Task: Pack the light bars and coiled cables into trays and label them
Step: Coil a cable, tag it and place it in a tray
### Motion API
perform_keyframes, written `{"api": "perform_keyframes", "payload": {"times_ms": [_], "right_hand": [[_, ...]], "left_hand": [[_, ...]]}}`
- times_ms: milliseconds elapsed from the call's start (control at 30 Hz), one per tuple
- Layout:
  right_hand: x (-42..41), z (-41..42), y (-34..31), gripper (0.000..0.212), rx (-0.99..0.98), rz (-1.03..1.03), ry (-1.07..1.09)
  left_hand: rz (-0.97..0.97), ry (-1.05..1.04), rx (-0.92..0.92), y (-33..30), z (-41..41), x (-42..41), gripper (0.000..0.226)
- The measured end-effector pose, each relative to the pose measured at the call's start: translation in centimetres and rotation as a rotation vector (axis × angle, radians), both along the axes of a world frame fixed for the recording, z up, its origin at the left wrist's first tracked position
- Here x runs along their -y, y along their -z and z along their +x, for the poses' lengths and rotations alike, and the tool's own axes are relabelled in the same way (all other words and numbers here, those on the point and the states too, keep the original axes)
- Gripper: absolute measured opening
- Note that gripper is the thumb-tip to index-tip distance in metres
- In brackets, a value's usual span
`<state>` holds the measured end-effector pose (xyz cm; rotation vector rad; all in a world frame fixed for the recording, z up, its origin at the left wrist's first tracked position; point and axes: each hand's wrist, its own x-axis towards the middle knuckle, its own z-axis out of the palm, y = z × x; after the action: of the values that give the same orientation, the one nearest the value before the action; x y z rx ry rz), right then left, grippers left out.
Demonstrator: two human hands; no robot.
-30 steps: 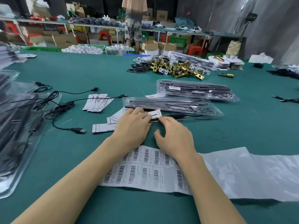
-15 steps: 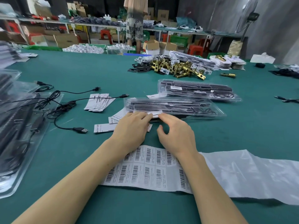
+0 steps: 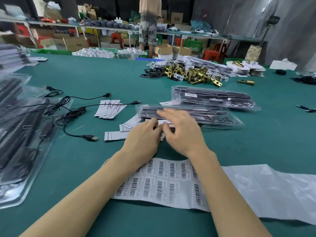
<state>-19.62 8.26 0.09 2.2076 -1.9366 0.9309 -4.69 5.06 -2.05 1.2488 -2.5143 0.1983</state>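
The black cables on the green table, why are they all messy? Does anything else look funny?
The black cables lie loose and tangled, not coiled in a tray. Beyond the clear trays, gold metal parts sit in a jumbled heap. Paper cards are fanned unevenly. Nothing looks broken.

My right hand has lifted, fingers spreading over the near tray. The label it pressed is hidden now.

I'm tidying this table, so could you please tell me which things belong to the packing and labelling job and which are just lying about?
Job in hand:
near tray
far tray
barcode label sheet
loose USB cables
printed cards
left hand
right hand

Lying about:
brass latches
cardboard boxes
red stools
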Motion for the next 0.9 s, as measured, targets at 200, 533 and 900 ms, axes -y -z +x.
{"api": "perform_keyframes", "payload": {"times_ms": [200,533,900], "right_hand": [[0.6,0.0,2.3,0.029,0.132,-0.026,-0.009],[0.9,-0.2,2.8,0.030,0.168,0.010,0.007],[1.0,-0.2,3.0,0.031,0.239,0.034,0.007]], "left_hand": [[0.035,0.066,-0.078,0.1,0.5,-0.3,0.027],[0.098,0.157,-0.092,-0.3,1.6,0.4,0.048],[-0.080,0.043,-0.346,0.0,2.0,0.0,0.017]]}}
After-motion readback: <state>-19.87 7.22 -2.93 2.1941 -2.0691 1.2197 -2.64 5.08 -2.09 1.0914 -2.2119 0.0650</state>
